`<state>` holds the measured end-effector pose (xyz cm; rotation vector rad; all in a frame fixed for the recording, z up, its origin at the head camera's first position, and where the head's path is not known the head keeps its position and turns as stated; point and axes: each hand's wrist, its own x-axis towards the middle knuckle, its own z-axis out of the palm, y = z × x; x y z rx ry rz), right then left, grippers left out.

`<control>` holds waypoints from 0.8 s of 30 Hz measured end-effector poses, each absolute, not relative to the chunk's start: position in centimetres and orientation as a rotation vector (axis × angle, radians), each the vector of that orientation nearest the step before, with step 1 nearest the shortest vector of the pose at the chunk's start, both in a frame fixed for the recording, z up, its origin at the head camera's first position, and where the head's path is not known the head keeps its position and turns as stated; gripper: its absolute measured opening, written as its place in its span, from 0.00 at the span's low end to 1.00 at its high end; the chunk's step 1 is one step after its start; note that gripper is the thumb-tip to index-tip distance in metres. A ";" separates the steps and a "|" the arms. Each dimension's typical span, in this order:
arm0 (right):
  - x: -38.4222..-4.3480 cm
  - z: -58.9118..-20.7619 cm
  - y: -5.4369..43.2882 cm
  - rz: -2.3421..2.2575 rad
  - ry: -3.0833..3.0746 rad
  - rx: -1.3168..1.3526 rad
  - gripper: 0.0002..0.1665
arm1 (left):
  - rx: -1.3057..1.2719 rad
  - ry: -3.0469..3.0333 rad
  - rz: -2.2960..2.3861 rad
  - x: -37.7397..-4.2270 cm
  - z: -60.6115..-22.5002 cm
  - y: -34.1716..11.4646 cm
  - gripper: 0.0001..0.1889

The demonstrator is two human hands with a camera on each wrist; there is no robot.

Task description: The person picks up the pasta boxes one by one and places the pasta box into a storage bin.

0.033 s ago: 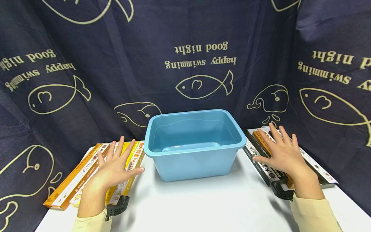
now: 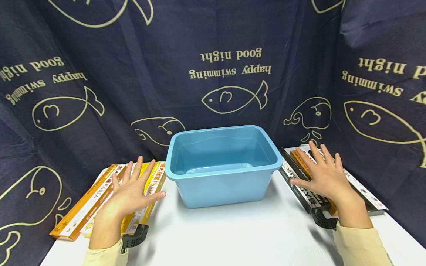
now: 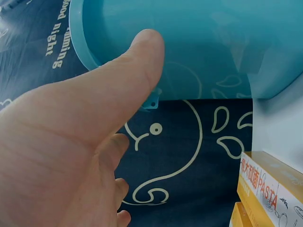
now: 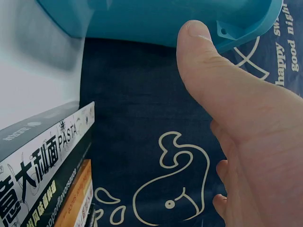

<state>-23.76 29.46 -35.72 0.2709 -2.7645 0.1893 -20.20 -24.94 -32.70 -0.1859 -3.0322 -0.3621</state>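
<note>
My left hand (image 2: 128, 195) is spread over the pasta boxes on the left, fingers straight and thumb pointing towards the tub. Under it lie a yellow pasta box (image 2: 155, 183) and an orange-and-white pasta box (image 2: 78, 218), partly covered by the hand. On the other side, my right hand (image 2: 324, 181) spreads its fingers over a black pasta box (image 2: 304, 194), an orange box (image 2: 296, 157) and another dark box with a white face (image 2: 369, 197). Both wrist views show space between hand and boxes; neither hand holds anything. A light blue tub (image 2: 223, 188) stands between the hands.
The tub, with nothing inside, sits on a white table (image 2: 229, 236). A dark blue curtain (image 2: 149, 74) printed with fish and whales hangs behind and along both sides. Black straps with devices circle both wrists.
</note>
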 end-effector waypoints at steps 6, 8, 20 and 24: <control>-23.7 -35.5 29.4 0.183 -2.781 0.252 0.65 | -0.203 -3.026 -0.379 -20.2 -32.6 -25.0 0.57; -23.7 -35.5 29.4 0.181 -2.785 0.247 0.66 | -0.206 -3.023 -0.383 -20.2 -32.7 -25.0 0.56; -23.8 -35.7 29.6 0.204 -2.803 0.200 0.67 | -0.255 -3.003 -0.423 -20.9 -33.4 -25.5 0.53; -23.7 -35.4 29.7 0.226 -2.812 0.162 0.68 | -0.277 -2.951 -0.481 -21.2 -33.4 -25.2 0.48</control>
